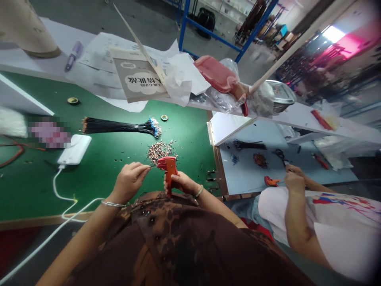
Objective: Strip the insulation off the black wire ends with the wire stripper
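Observation:
My left hand (129, 182) pinches a short thin wire (154, 167) between thumb and fingers. Its tip points at the jaws of an orange hand crimper (170, 171), which my right hand (181, 182) grips by the handles. Just beyond the crimper lies a loose pile of copper-coloured terminals (160, 152) on a green work mat (104, 186). Farther up the mat rests a long bundle of black wires (119, 126) with blue-tipped ends. A few stray terminals are scattered near the mat's right edge.
A white charger block (74, 149) with a white cable sits left on the mat. Papers and a booklet (138, 77) lie on the shelf beyond. To the right, a co-worker's hands (294, 178) work over a pale blue bench (253, 174) holding wires and tools.

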Available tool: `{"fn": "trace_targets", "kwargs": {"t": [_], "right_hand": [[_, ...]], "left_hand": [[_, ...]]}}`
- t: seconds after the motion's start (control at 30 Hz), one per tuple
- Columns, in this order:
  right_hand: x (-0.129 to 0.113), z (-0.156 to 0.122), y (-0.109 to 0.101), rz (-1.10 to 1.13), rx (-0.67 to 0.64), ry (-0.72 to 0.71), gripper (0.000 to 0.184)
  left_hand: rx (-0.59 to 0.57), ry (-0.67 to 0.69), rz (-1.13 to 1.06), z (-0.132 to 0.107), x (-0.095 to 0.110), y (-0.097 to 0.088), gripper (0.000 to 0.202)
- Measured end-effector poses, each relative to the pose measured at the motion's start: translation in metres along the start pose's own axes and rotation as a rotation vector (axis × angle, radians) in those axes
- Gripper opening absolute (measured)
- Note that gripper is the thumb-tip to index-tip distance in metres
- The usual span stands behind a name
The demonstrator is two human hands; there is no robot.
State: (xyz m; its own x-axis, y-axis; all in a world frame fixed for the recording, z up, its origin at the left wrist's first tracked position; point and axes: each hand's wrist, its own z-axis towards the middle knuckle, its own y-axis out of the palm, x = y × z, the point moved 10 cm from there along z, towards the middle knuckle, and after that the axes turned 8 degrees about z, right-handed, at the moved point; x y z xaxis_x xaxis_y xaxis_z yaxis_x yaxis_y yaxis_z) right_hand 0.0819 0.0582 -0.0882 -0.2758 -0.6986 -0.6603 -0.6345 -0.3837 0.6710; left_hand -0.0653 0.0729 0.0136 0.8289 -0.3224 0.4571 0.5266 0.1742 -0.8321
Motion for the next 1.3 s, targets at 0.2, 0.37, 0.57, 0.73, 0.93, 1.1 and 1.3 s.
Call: {"fn": "trace_targets", "kwargs": {"t": [0.2, 0.37, 0.57, 0.73, 0.93, 1.1, 1.3], "right_hand": [[-0.003, -0.004, -0.003, -0.001, -0.038, 0.034, 0.06], [-0.004, -0.002, 0.008, -0.028, -0.066, 0.048, 0.06], [-0.002, 0.002, 0.003, -0.046, -0.023, 0.025, 0.058], [-0.002, 0.003, -0.008, -0.072, 0.046, 0.0, 0.056], [0.001, 0.002, -0.006, -0.064, 0.029, 0.041, 0.056], [0.001, 0.001, -0.003, -0.061, 0.017, 0.038, 0.056], [-0.001, 0.002, -0.003, -0.057, 0.024, 0.025, 0.056]], "left_hand": [[0.023, 0.032, 0.03, -0.001, -0.001, -0.003, 0.03], [0.002, 0.056, 0.079, -0.002, 0.003, 0.003, 0.031], [0.013, 0.058, 0.093, -0.003, 0.006, 0.003, 0.033], [0.018, 0.071, 0.073, -0.004, 0.008, 0.003, 0.032], [0.023, 0.0, 0.013, -0.005, 0.003, 0.003, 0.03], [0.016, 0.003, 0.041, -0.004, 0.004, 0.003, 0.032], [0.015, 0.023, 0.069, -0.006, 0.003, 0.007, 0.032]]}}
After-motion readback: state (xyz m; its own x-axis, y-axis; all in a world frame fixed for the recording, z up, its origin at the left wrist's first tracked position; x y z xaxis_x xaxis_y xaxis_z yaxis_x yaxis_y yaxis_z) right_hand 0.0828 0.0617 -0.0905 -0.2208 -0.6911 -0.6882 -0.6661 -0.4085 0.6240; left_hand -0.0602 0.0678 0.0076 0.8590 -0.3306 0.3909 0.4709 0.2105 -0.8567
